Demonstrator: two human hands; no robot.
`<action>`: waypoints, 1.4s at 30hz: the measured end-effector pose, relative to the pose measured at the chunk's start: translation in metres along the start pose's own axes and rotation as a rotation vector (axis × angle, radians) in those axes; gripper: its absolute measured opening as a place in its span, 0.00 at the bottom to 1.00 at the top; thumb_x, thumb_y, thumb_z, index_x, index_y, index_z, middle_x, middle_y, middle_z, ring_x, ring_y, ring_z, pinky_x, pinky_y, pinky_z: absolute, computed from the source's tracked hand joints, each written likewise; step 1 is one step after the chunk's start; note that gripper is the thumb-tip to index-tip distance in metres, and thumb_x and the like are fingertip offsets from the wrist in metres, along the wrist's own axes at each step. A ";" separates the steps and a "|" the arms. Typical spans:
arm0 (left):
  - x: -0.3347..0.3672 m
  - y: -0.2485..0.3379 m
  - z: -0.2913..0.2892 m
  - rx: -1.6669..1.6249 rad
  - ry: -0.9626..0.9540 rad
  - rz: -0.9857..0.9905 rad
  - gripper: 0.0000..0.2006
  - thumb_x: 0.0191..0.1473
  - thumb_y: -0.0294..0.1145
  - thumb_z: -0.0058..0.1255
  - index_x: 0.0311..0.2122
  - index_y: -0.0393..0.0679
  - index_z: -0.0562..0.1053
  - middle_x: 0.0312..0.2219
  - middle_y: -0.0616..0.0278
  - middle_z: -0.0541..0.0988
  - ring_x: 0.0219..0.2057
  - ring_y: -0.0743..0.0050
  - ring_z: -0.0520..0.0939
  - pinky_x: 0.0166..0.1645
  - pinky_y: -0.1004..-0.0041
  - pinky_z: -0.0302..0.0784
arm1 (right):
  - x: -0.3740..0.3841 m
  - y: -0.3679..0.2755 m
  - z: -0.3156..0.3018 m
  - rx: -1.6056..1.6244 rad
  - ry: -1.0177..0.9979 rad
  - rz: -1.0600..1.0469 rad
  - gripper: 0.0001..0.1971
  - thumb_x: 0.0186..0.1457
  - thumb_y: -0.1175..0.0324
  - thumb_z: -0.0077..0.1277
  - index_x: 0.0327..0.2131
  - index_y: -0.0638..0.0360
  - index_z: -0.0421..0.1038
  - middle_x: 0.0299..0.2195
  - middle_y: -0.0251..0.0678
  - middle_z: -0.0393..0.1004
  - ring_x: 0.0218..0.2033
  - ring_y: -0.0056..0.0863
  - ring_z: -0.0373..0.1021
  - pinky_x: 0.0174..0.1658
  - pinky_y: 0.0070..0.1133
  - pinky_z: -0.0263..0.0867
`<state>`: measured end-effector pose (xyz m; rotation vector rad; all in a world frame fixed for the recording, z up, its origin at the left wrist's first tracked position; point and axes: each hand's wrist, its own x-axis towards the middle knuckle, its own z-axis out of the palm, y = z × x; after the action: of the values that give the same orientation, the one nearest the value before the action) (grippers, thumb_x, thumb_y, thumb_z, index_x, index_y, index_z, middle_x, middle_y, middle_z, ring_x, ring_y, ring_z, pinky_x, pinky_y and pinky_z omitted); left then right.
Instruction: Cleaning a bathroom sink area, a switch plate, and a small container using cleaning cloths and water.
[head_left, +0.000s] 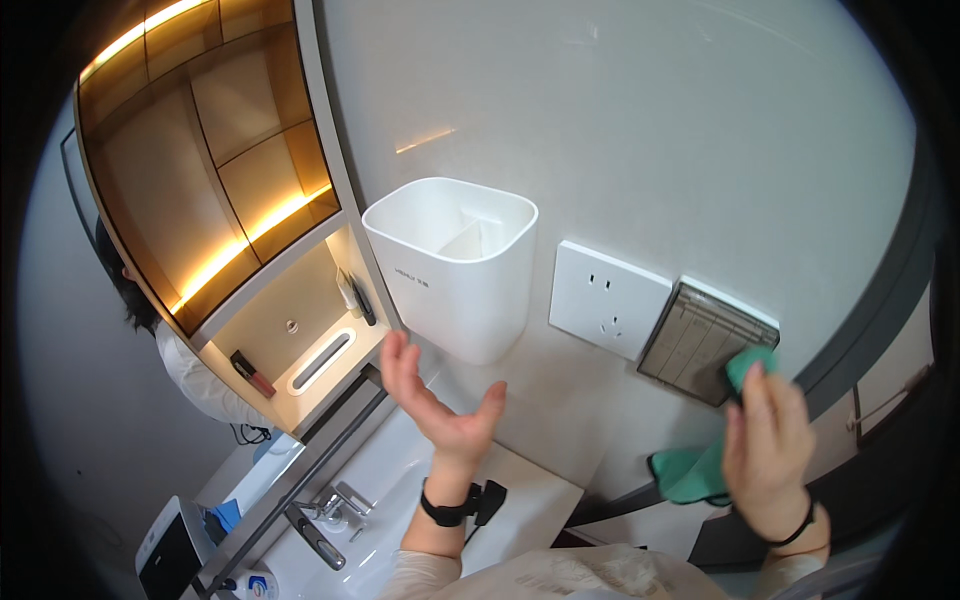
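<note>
Pale clothing [580, 575] lies nearest the camera, between the two forearms. Beyond it the left hand [440, 405] is raised and open, thumb well apart from the fingers, a black device [450, 508] strapped to its wrist. The right hand [775, 440], blurred and with a dark band [797, 525] at the wrist, has its fingers closed on a green cloth [690, 475] with a dark edge. One bit of green shows past the fingertips, and a larger part hangs to the left of that hand.

Just beyond the left hand, a white bin [455, 305] stands against the wall, open at the top; a white divider [465, 240] shows inside, while the front wall hides the bottom. Between the hands and farther off is a white socket plate [612, 298]. Next to it, just beyond the right hand's fingertips, sits a brownish see-through cover [700, 345]; whether the cloth touches it cannot be told.

To the left of the left hand rises a lit cabinet [255, 110] with glass-like panels. Its open niche [290, 325] holds a dark-and-pink tube [252, 373] at one end and slim pale and dark items at the other. Nearer, left of the left forearm, a metal tap [335, 505] serves the white basin [395, 475]; pale worktop [535, 490] extends between the forearms.
</note>
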<state>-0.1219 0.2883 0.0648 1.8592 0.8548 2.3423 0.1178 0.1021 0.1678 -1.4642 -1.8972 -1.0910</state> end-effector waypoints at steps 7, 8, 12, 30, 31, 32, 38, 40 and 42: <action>0.053 0.014 0.005 -0.077 -0.207 -0.178 0.62 0.25 0.39 0.70 0.62 0.41 0.40 0.58 0.48 0.49 0.60 0.53 0.54 0.61 0.58 0.54 | -0.031 -0.001 0.018 0.107 0.076 0.016 0.24 0.39 0.77 0.54 0.44 0.72 0.68 0.36 0.45 0.65 0.25 0.36 0.65 0.26 0.26 0.64; 0.058 0.018 0.005 -0.040 -0.236 -0.200 0.62 0.26 0.38 0.70 0.62 0.41 0.38 0.58 0.48 0.50 0.60 0.53 0.55 0.60 0.58 0.55 | -0.033 0.000 0.018 0.125 0.083 0.009 0.23 0.39 0.76 0.55 0.44 0.71 0.68 0.36 0.44 0.65 0.24 0.35 0.64 0.25 0.25 0.64; 0.068 0.034 0.018 -0.094 -0.264 -0.280 0.61 0.27 0.37 0.68 0.62 0.42 0.37 0.57 0.47 0.51 0.58 0.54 0.57 0.59 0.59 0.58 | -0.041 0.002 0.020 0.164 0.092 0.017 0.23 0.39 0.76 0.54 0.44 0.70 0.68 0.36 0.43 0.65 0.24 0.34 0.64 0.24 0.25 0.63; 0.046 0.018 -0.032 -0.707 -0.053 -0.411 0.51 0.32 0.49 0.66 0.59 0.37 0.53 0.49 0.55 0.66 0.52 0.60 0.68 0.55 0.63 0.65 | -0.049 0.003 0.027 0.214 0.160 0.018 0.26 0.37 0.76 0.55 0.46 0.63 0.69 0.35 0.38 0.65 0.22 0.29 0.62 0.22 0.21 0.61; 0.035 0.011 -0.038 -0.698 -0.043 -0.422 0.51 0.32 0.49 0.66 0.59 0.37 0.53 0.49 0.55 0.66 0.52 0.60 0.68 0.55 0.63 0.65 | -0.050 0.004 0.027 0.224 0.170 0.001 0.25 0.37 0.76 0.55 0.45 0.62 0.69 0.35 0.38 0.65 0.22 0.29 0.62 0.22 0.21 0.61; 0.022 0.003 -0.045 -0.376 -0.211 -0.212 0.53 0.29 0.48 0.68 0.59 0.36 0.52 0.50 0.54 0.65 0.53 0.59 0.67 0.55 0.63 0.66 | -0.051 0.004 0.028 0.237 0.178 -0.018 0.25 0.37 0.75 0.56 0.45 0.62 0.69 0.35 0.37 0.65 0.21 0.29 0.62 0.22 0.21 0.61; -0.013 -0.005 -0.044 0.175 -0.245 0.366 0.57 0.27 0.45 0.71 0.60 0.38 0.46 0.54 0.45 0.60 0.52 0.54 0.68 0.54 0.58 0.67 | -0.063 0.002 0.038 0.412 0.117 -0.102 0.22 0.40 0.71 0.56 0.43 0.61 0.70 0.35 0.37 0.65 0.22 0.32 0.63 0.23 0.24 0.62; -0.016 -0.019 -0.050 0.125 -0.269 0.433 0.55 0.29 0.45 0.70 0.59 0.35 0.48 0.52 0.44 0.62 0.50 0.53 0.70 0.53 0.59 0.68 | -0.063 -0.002 0.046 0.460 0.097 -0.107 0.21 0.41 0.71 0.56 0.43 0.62 0.71 0.36 0.37 0.65 0.22 0.32 0.63 0.24 0.24 0.62; -0.026 -0.009 -0.070 0.154 -0.382 0.227 0.50 0.31 0.48 0.67 0.55 0.28 0.56 0.46 0.44 0.68 0.45 0.53 0.74 0.51 0.61 0.68 | -0.057 -0.007 0.052 0.517 0.095 -0.112 0.20 0.43 0.72 0.56 0.44 0.63 0.71 0.36 0.38 0.66 0.22 0.33 0.64 0.23 0.23 0.62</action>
<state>-0.1810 0.2585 0.0283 2.4746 0.8334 1.9651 0.1319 0.1133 0.0923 -1.0096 -2.0141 -0.6290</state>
